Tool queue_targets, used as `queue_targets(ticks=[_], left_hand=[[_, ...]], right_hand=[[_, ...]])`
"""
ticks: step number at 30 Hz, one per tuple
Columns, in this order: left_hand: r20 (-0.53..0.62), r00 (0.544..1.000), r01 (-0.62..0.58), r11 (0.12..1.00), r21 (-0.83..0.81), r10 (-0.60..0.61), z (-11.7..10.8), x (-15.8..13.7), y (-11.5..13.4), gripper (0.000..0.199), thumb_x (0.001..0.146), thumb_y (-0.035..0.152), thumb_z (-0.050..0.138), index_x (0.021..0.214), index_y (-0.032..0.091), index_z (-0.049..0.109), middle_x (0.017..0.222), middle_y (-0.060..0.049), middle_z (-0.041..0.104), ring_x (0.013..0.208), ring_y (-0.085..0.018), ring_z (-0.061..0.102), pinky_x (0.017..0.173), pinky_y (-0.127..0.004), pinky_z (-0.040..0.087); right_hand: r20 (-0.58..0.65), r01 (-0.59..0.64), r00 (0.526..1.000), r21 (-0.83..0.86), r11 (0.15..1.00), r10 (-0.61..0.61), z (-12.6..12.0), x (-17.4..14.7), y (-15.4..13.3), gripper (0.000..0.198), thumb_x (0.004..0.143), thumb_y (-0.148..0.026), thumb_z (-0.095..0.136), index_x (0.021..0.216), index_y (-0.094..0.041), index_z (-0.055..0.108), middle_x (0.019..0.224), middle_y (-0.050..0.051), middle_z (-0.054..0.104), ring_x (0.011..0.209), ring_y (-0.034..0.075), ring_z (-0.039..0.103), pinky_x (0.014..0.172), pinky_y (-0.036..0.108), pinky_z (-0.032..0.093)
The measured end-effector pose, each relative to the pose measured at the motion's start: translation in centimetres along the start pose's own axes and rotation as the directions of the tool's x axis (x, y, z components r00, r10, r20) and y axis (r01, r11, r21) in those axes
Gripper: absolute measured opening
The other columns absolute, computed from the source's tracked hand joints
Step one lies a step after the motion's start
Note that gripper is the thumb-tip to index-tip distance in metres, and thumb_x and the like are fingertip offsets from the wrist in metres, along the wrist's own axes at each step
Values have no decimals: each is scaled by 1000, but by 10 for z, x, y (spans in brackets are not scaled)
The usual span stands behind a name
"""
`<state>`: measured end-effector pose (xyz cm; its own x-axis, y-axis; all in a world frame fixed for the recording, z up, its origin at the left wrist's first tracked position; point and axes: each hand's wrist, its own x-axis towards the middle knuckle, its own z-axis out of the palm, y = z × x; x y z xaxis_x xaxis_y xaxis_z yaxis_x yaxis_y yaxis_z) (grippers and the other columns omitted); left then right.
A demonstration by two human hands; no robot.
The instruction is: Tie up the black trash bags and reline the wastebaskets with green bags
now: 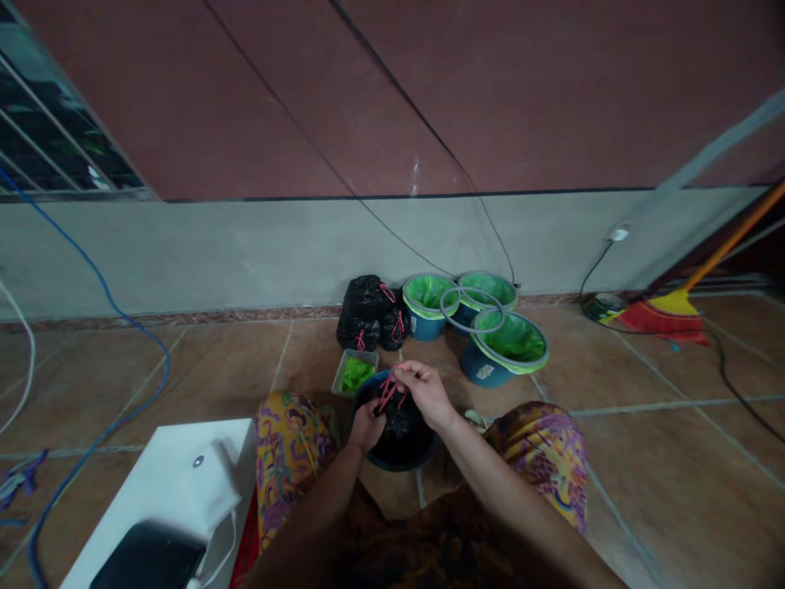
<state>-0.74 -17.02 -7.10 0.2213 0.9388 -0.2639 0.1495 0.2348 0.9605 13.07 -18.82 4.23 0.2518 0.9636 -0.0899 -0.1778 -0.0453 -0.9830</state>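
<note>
A dark bucket (396, 467) stands on the floor between my knees, with a black plastic garbage bag (405, 429) inside it. Above the bag, red drawstrings (388, 394) are bunched between my two hands. My left hand (366, 425) is closed on the strings at the bucket's left side. With thumb and fingertips pinched together, my right hand (424, 394) grips the strings over the far rim. Just beyond the bucket's left edge sits a clear plastic tub (338, 378) with bright green liners (356, 374) in it.
Tied black garbage bags (361, 307) lie against the wall. Beside them stand blue buckets (484, 372) lined with green bags, a loose grey ring (446, 309) resting across them. A white box (153, 458) is at my left, near a blue cable (101, 286). A broom (671, 309) leans at right.
</note>
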Motion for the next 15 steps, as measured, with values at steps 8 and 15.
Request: queue_targets(ticks=[8, 15], left_hand=[[-19, 974, -219, 959, 180, 226, -4, -9, 6, 35, 61, 24, 81, 96, 24, 77, 105, -8, 74, 108, -29, 62, 105, -42, 41], [212, 941, -281, 958, 64, 262, 4, -11, 2, 27, 85, 41, 61, 95, 20, 75, 91, -7, 74, 88, -21, 65, 89, -31, 47]], right_hand=[[31, -91, 995, -119, 989, 95, -25, 6, 27, 31, 67, -48, 70, 66, -17, 66, 60, 0, 63, 52, 10, 50, 52, 24, 39], [128, -145, 980, -66, 987, 153, -3, 3, 29, 34, 69, -51, 69, 74, -18, 66, 62, -1, 65, 46, 9, 50, 45, 22, 39]])
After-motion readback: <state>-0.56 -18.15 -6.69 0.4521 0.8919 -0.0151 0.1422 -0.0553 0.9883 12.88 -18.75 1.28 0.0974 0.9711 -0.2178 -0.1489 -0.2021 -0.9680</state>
